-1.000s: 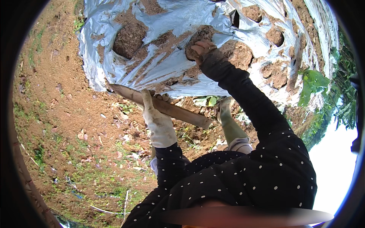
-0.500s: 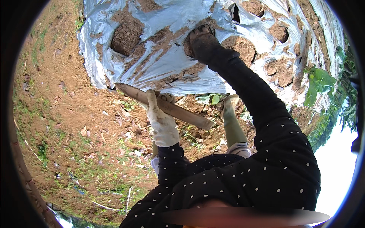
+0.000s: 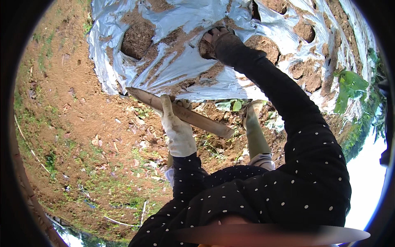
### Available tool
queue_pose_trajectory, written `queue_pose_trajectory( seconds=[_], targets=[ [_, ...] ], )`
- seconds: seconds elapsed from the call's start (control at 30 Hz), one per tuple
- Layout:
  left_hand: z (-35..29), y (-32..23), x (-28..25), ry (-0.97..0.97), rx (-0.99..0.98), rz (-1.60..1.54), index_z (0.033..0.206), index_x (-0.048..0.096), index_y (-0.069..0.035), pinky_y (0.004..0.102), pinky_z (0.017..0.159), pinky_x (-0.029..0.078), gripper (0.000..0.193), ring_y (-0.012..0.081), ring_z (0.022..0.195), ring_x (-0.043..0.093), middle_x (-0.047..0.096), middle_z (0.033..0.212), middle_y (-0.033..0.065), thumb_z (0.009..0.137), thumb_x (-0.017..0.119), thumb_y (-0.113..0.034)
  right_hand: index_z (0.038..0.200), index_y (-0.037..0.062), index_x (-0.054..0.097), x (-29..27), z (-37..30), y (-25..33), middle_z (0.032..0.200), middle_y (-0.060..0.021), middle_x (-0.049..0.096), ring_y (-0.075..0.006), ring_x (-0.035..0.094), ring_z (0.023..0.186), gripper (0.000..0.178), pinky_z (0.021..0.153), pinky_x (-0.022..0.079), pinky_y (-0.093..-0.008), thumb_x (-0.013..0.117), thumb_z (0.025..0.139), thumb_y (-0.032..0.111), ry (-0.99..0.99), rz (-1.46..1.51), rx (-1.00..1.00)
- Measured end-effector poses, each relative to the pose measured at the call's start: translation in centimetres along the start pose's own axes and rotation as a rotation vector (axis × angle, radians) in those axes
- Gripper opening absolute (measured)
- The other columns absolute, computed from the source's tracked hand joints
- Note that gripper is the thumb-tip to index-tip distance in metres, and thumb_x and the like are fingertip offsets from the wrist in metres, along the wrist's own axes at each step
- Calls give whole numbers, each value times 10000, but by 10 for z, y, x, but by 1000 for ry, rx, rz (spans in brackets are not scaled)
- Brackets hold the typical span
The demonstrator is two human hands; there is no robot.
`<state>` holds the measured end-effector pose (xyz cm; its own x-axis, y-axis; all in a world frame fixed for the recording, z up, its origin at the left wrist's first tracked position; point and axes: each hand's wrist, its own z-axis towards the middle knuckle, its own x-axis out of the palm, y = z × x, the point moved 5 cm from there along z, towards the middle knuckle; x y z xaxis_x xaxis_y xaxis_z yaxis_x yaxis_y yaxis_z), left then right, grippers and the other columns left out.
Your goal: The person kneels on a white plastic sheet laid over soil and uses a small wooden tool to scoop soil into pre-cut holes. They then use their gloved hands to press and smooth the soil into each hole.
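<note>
While a pointed slat point(image 3: 199, 118) is gripped by the left hand point(image 3: 177, 132), the right hand point(image 3: 222, 38) is placed at a soil hole point(image 3: 205, 49), its grip unclear.

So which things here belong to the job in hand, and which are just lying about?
In use:
- long, brown, wood-like strip, held by the off-white-gloved left hand
- crinkled, silvery plastic sheet, with the right hand at its round, brown hole

Apparently lying about:
- small, dry, brown leaves
- thin, pale, stick-like pieces
</note>
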<state>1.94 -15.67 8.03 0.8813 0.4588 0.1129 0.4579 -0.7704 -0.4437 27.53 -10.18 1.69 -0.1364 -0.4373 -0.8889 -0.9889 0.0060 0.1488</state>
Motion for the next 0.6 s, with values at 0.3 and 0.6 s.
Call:
queue_pose_trajectory(
  seconds=[0.3,0.6],
  targets=[
    [2,0,2,48,-55,28,1007,545,-34,325,704,508,430,187,738,572,561,815,62,863,741,-388,1261,97,566,1,29,13,1237,-163,607,-286,549,1189,442,1066,350,-541,604,858,273,261,-61,31],
    [-7,12,25,275,-36,-1,1205,436,-52,423,817,566,421,232,928,604,554,1052,91,913,686,-227,1264,120,570,-24,-27,9,1244,-167,603,-262,509,1250,419,1121,284,-532,577,883,296,-229,-50,-97]
  ],
)
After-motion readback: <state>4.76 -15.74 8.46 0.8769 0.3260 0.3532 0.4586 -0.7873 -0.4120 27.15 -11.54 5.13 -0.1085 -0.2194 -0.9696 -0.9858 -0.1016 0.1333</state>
